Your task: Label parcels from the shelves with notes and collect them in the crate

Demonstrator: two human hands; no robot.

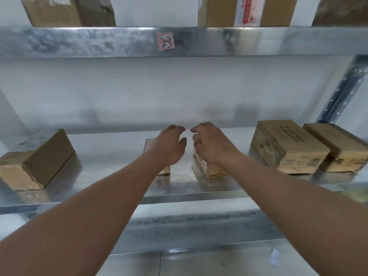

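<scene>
Shelf (111, 156) of galvanized metal is seen against a white wall, tagged with a note (165, 41) marked 23. Parcels (286, 146) are spread along it. Left hand (169, 146) and right hand (211, 144) are held over two middle parcels, fingers loosely curled, nothing gripped. Boxes (247, 10) are stored above.

Parcels spread along a metal shelf (123, 188), both hands reaching in at its middle.

One box (37, 158) sits at the far left. Two small boxes lie centre: one (148, 145) under the left hand (169, 146), one (207, 166) under the right hand (213, 144). Two more boxes (286, 146) (342, 148) sit side by side at right. A paper tag (165, 41) sticks on the shelf edge above, where further boxes (247, 10) stand.
</scene>
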